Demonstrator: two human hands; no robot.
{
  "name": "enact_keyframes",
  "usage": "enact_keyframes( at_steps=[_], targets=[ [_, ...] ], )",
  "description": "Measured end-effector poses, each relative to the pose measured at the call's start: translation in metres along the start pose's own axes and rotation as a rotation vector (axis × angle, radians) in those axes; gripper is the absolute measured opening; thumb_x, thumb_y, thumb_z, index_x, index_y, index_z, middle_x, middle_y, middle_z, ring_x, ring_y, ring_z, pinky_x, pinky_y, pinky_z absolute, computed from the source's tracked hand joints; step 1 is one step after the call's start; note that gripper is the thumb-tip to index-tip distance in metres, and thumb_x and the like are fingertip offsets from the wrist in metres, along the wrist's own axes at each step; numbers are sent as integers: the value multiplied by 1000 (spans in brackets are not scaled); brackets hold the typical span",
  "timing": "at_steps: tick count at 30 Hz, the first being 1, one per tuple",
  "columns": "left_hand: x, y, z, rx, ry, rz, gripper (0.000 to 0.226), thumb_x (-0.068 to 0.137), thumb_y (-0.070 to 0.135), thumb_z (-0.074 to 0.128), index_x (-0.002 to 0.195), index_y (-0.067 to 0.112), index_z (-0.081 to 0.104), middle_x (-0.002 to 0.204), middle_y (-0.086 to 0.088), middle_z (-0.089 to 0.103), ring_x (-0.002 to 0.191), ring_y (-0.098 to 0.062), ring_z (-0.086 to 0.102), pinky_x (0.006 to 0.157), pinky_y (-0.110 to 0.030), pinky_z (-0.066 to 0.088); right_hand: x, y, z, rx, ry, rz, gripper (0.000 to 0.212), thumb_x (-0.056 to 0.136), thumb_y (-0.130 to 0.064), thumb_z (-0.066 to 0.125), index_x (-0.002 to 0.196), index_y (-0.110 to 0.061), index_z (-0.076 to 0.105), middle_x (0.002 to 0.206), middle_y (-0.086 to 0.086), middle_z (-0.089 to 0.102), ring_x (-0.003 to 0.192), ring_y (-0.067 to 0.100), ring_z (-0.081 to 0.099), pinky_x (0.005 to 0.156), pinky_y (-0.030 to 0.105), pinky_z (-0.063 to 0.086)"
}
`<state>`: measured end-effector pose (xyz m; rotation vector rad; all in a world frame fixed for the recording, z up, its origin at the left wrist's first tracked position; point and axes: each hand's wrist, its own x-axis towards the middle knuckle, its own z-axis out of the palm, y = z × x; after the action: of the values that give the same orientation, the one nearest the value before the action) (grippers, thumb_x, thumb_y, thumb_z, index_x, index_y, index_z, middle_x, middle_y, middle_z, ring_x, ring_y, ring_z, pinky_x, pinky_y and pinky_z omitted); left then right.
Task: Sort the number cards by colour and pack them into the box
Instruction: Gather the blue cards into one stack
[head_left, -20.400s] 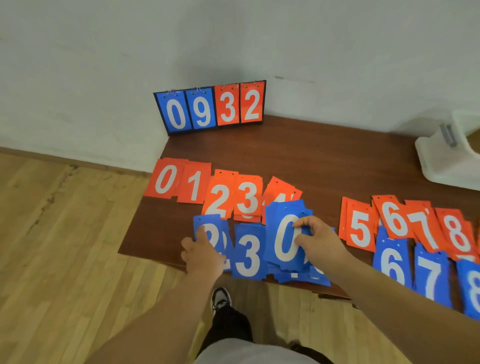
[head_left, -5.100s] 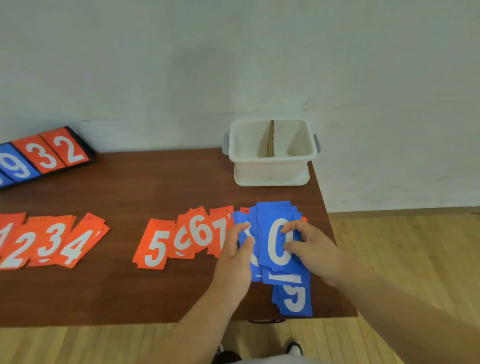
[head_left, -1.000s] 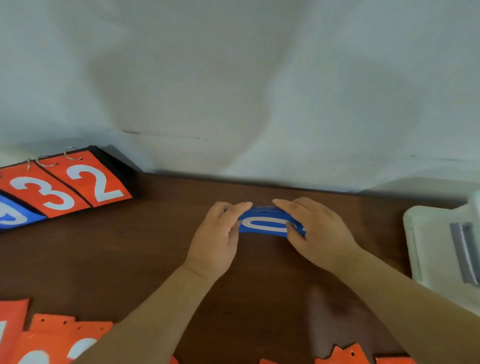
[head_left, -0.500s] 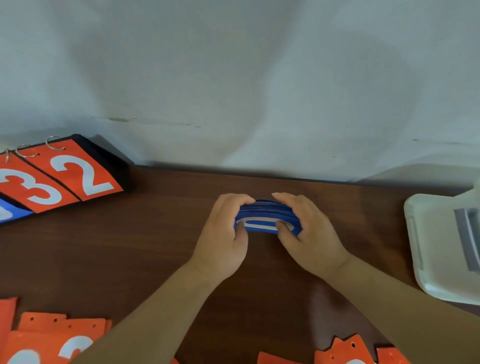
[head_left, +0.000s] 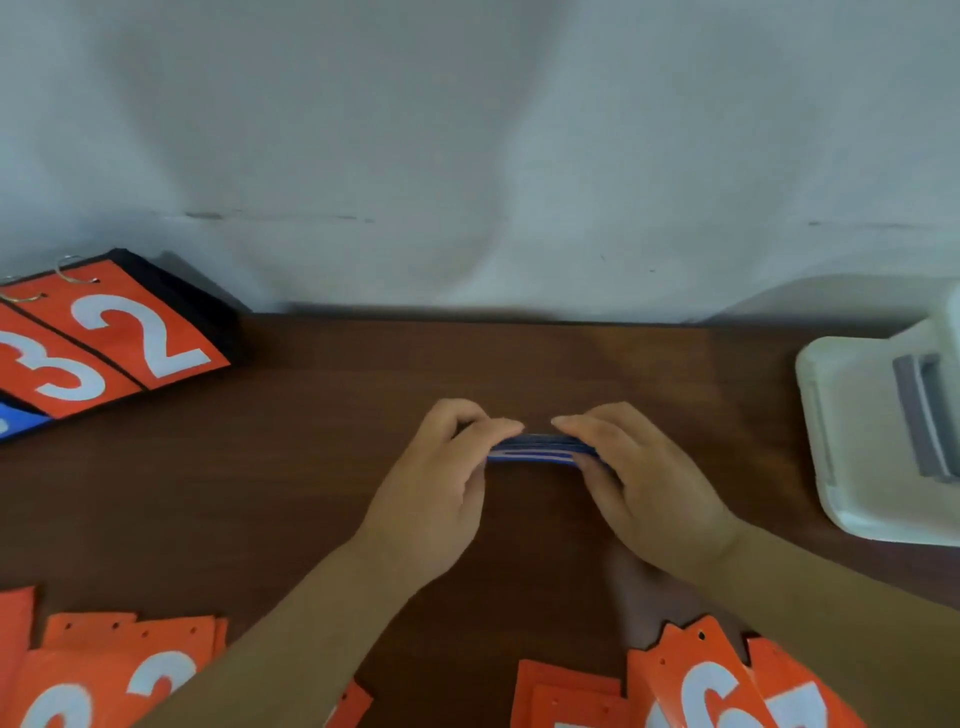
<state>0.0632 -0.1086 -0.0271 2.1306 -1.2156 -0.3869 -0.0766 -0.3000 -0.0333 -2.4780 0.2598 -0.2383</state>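
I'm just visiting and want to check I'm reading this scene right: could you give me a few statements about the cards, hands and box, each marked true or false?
1. The left hand and the right hand both grip the stack of blue cards. True.
2. The stack of blue cards lies inside the white box. False: it is between the hands, over the table, apart from the box at the right.
3. Several orange number cards lie on the table's near side. True.
4. The scoreboard shows a 7 as its rightmost digit. False: it is a white 2 on orange.
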Motion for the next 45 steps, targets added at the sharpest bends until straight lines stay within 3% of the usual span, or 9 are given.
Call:
enact_keyframes(
  at_steps=[10,12,14,18,27,34,38,42,45],
  targets=[
    [15,4,14,-64,-71,-314,42,103,20,51,141,37,44,131,25,46,117,15,37,92,2,29,14,-1,10,20,-78,170,43,100,-21,55,142,-28,48,123,-11,56,103,1,55,87,16,50],
    [13,17,2,-186,-40,-358,48,102,22,54,140,47,40,132,31,48,120,9,46,97,-8,39,13,-9,-3,92,-56,211,42,99,-20,57,139,-31,49,125,-22,52,109,-14,47,92,0,35],
    [10,36,-16,-335,35,-375,50,100,18,59,133,52,41,117,31,55,100,-3,62,81,-22,54,11,-22,-24,186,-30,237,37,98,-19,59,129,-37,50,116,-36,50,109,-20,46,89,-4,32],
    [2,81,-44,-402,133,-326,50,90,13,61,122,51,49,100,21,62,79,-11,65,68,-36,57,-5,-52,-67,363,32,251,33,93,-13,63,100,-43,51,105,-22,57,91,4,58,74,11,43],
    [-11,208,-56,-428,127,-237,49,75,10,46,110,44,56,83,1,62,53,-28,54,50,-43,53,-80,-74,-172,449,92,222,25,89,-5,57,87,-30,51,76,-11,53,67,8,50,62,20,40],
    [0,287,-39,-438,9,-147,48,66,11,43,102,38,61,87,7,66,67,-16,57,60,-28,44,-133,-60,-269,496,-145,171,12,79,-21,66,86,-31,65,86,5,65,80,28,60,73,42,49],
    [15,329,-19,-445,12,-86,47,66,10,43,103,30,63,87,9,66,70,-14,58,62,-28,47,-151,-55,-300,444,-302,147,22,90,-12,62,91,-34,66,79,10,57,65,19,51,62,36,44],
    [29,344,6,-491,107,-124,49,70,13,45,110,37,61,70,10,60,57,-12,49,54,-28,41,-166,-36,-307,528,-283,246,19,88,-13,57,89,-31,63,77,14,50,65,21,46,59,35,38],
    [43,337,29,-512,203,-195,47,78,24,57,117,50,55,84,10,63,66,-15,59,62,-34,51,-165,-9,-303,663,-123,432,16,76,-16,55,83,-28,63,80,14,52,70,25,46,64,38,36]
  ],
)
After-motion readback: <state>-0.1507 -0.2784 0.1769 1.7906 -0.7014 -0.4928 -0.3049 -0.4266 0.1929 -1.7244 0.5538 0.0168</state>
